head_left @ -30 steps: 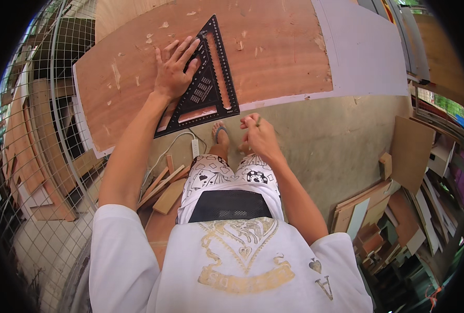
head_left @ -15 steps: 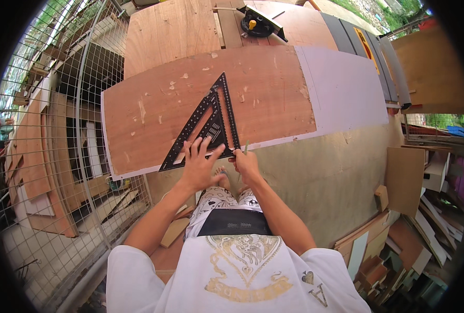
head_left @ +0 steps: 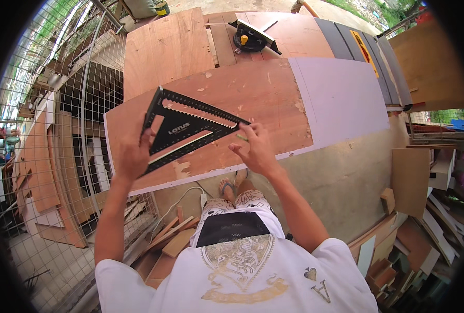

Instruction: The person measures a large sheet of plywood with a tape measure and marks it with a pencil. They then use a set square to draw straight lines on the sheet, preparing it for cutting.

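Observation:
A black triangular speed square (head_left: 169, 138) is held tilted above a reddish-brown plywood sheet (head_left: 266, 86), with one long edge toward the upper right. My left hand (head_left: 134, 156) is closed around its left edge, the fingertips hidden partly behind it. At the opposite corner, the fingers of my right hand (head_left: 258, 151) pinch the tip. A thin greenish stick, which looks like a pencil (head_left: 242, 137), pokes out between the fingers of that hand. Pale torn patches mark the plywood, and a lilac-white surface (head_left: 341, 99) shows under and beside it.
Beyond the sheet lie a black miter gauge (head_left: 250, 43) with a yellow knob and another plywood panel (head_left: 161, 49). A dark grey machine top (head_left: 341, 39) carries a yellow strip. Wire fencing (head_left: 88, 94) borders the left. Board offcuts (head_left: 414, 240) are heaped at right; more lie near my feet.
The speed square has been lifted off the sheet's near edge and turned, its point swinging leftward. My left hand has shifted to its left edge, and my right hand has moved up to its right corner.

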`<state>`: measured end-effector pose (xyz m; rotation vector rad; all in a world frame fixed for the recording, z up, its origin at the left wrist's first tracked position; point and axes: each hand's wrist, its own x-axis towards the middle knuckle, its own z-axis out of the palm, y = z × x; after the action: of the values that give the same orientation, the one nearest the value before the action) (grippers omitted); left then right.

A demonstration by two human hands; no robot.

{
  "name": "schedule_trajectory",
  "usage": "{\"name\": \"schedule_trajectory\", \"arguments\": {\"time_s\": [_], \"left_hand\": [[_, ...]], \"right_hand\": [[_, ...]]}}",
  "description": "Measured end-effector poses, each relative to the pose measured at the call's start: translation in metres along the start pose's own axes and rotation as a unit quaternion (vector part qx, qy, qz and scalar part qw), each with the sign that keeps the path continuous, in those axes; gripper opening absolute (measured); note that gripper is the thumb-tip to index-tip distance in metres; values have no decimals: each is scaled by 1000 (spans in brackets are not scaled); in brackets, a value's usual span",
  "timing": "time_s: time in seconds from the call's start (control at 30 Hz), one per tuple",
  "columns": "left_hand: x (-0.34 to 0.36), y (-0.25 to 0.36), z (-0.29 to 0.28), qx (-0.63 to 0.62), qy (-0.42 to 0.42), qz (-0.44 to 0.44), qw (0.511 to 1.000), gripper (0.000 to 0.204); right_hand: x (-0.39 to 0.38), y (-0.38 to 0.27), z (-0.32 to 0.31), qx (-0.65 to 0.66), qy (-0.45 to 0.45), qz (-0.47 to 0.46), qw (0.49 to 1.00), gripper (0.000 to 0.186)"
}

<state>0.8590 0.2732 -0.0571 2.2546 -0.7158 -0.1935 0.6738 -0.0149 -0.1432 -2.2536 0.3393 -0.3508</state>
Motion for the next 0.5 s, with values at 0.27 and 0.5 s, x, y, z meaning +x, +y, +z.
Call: {"name": "schedule_trajectory", "arguments": {"time_s": [0.27, 0.5], "left_hand": [[138, -55, -18, 88, -260, 48, 961, 36], [243, -168, 64, 39, -203, 110, 972, 31]], "right_hand": [[-5, 14, 55, 61, -10, 81, 995, 35], [36, 26, 114, 4, 49, 109, 993, 64]]}}
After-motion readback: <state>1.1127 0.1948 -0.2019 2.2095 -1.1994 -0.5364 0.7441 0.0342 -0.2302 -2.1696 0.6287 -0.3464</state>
